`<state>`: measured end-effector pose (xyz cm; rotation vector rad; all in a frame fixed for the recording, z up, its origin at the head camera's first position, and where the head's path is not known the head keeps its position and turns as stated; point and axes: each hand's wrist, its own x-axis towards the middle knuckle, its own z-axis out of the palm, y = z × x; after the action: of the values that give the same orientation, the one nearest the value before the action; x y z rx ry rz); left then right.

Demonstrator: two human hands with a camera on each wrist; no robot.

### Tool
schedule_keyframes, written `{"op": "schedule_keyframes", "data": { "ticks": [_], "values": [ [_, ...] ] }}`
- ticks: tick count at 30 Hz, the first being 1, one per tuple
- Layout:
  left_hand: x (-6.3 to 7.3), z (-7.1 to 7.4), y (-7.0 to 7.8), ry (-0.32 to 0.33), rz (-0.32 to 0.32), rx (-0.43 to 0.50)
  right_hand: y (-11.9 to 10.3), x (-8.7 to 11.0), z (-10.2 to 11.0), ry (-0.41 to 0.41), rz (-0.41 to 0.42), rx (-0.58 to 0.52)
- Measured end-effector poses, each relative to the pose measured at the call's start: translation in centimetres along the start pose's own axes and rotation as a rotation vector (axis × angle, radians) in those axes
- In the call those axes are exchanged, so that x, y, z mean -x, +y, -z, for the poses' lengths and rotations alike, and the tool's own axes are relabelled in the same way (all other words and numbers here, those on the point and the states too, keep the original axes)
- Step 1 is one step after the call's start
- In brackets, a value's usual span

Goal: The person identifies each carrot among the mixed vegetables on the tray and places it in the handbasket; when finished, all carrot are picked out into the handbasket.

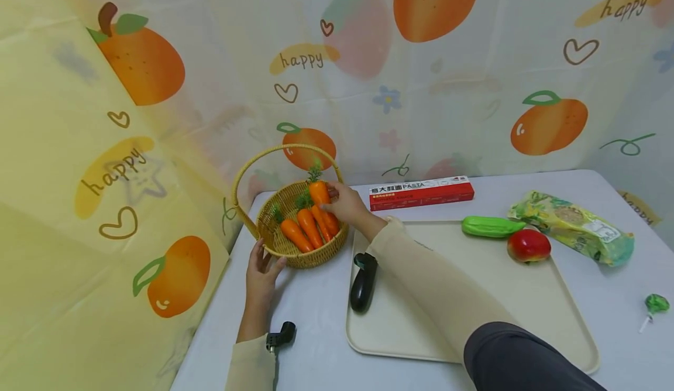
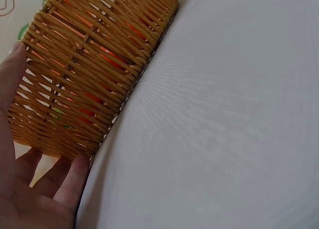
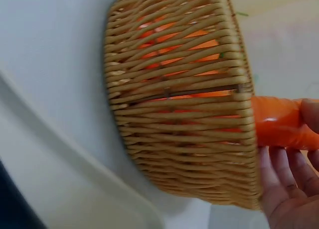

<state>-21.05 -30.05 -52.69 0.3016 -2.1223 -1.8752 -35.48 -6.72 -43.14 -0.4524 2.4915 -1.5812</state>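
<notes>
A wicker basket with a tall arched handle stands at the back left of the table, with several orange carrots lying in it. My left hand holds the basket's near left side, thumb and fingers spread against the weave; the left wrist view shows its fingertips at the wall. At the right rim my right hand grips a carrot by its upper part, the green top pointing up. That carrot's lower end is inside the basket, overlapping the other carrots.
A beige tray lies right of the basket, under my right forearm. An eggplant rests on its left side, a green zucchini and a red mango at its far right. Beyond are a pasta box, a green-yellow packet and a lollipop.
</notes>
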Motion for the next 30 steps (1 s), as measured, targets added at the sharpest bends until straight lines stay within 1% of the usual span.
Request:
{"op": "schedule_keyframes", "data": {
  "ticks": [4, 7, 9, 13, 17, 21, 24, 28, 30],
  "values": [
    [0.4, 0.0, 1.2, -0.018, 0.007, 0.001, 0.3, 0.1, -0.2, -0.006, -0.003, 0.031],
    [0.8, -0.1, 2.2, -0.027, 0.001, -0.01, 0.2, 0.1, -0.3, 0.008, 0.001, 0.073],
    [1.0, -0.3, 2.5, -0.028, 0.002, -0.017, 0.1, 0.2, -0.4, 0.022, -0.008, 0.101],
    [1.0, -0.3, 2.3, -0.025, 0.005, -0.019, 0.1, 0.2, -0.6, 0.046, -0.028, 0.168],
    [0.5, -0.3, 1.3, -0.016, 0.001, 0.001, 0.2, 0.2, -0.4, 0.057, -0.019, 0.197],
    [-0.1, -0.3, 0.2, -0.01, -0.007, -0.005, 0.4, 0.4, 0.0, 0.043, 0.013, 0.169],
    [-0.1, -0.3, 0.0, -0.004, -0.015, -0.015, 0.7, 0.7, 0.4, 0.013, 0.037, 0.131],
    [0.2, 0.0, 0.2, 0.032, -0.012, -0.013, 1.4, 1.7, 1.1, -0.015, 0.065, 0.041],
    [0.4, 0.1, 0.7, 0.066, -0.032, -0.042, 1.6, 2.3, 1.7, -0.01, 0.068, 0.004]
  ]
}}
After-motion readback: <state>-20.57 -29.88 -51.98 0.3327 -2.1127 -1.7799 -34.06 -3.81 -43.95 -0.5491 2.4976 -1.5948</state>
